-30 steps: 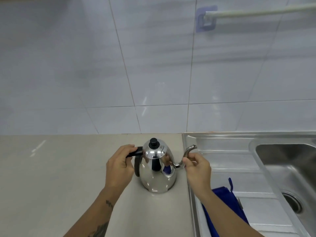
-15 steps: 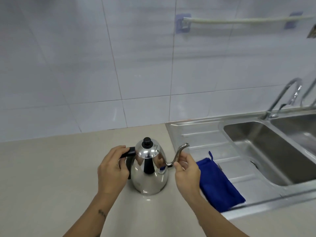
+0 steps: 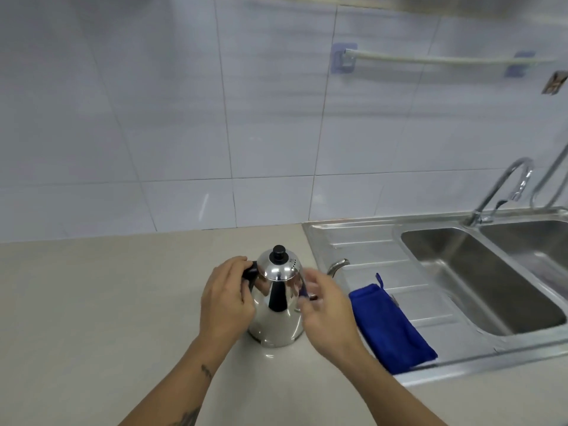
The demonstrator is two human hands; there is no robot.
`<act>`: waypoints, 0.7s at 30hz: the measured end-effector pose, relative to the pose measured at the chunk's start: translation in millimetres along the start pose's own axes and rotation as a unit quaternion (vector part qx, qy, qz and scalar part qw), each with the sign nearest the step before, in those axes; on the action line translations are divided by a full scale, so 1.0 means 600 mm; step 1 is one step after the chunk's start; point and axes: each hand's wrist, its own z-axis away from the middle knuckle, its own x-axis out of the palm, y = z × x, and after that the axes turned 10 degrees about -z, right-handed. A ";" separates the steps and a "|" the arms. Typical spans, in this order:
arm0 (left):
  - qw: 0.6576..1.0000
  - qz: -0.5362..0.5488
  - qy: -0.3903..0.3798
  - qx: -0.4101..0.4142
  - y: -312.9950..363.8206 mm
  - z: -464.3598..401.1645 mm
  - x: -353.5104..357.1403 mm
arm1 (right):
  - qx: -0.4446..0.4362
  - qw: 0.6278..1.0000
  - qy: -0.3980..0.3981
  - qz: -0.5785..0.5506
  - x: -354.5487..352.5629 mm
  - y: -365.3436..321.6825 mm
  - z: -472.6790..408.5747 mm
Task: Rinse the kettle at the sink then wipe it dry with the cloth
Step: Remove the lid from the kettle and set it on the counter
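- Beige countertop (image 3: 92, 302) filling the left and the near edge, under a wall of pale tiles (image 3: 153, 118).
- Left hand (image 3: 226, 305) at the left side of the kettle, fingers wrapped round the black handle (image 3: 250, 273), clenched on it; tattooed forearm running down toward the bottom edge.
- Steel kettle (image 3: 276, 315) upright on the countertop, just left of the sink unit's edge, with a domed lid topped by a black knob (image 3: 278, 253); thin curved spout (image 3: 337, 265) pointing right, tip over the edge of the draining board.
- Right hand (image 3: 327, 309) blurred, against the kettle's right side below the spout; fingers partly curled, hard to tell whether closed on the kettle or merely near it.
- Blue cloth (image 3: 390, 327) folded flat on the ribbed steel draining board (image 3: 368, 250), just right of the right hand and well apart from the kettle body, a small loop sticking up at its far corner.
- Steel sink (image 3: 479, 284) further right, a deep basin set beside the draining board, a second basin cut off by the right edge.
- Curved chrome tap (image 3: 504, 192) behind the basins, arching over the divider between them.
- White towel rail (image 3: 430, 59) on the wall above, held by two bluish mounts.
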 end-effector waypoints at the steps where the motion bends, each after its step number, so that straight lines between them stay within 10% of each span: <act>1: 1.000 0.004 0.000 0.007 -0.001 0.001 0.001 | -0.034 0.999 -0.007 0.027 0.004 -0.013 -0.016; 8: 0.997 -0.030 -0.045 0.046 -0.011 0.021 -0.004 | -0.080 0.938 -0.166 0.295 0.018 -0.066 -0.130; 21: 0.986 -0.123 -0.107 0.043 0.010 0.034 0.016 | -0.076 0.949 -0.177 0.251 0.003 -0.067 -0.160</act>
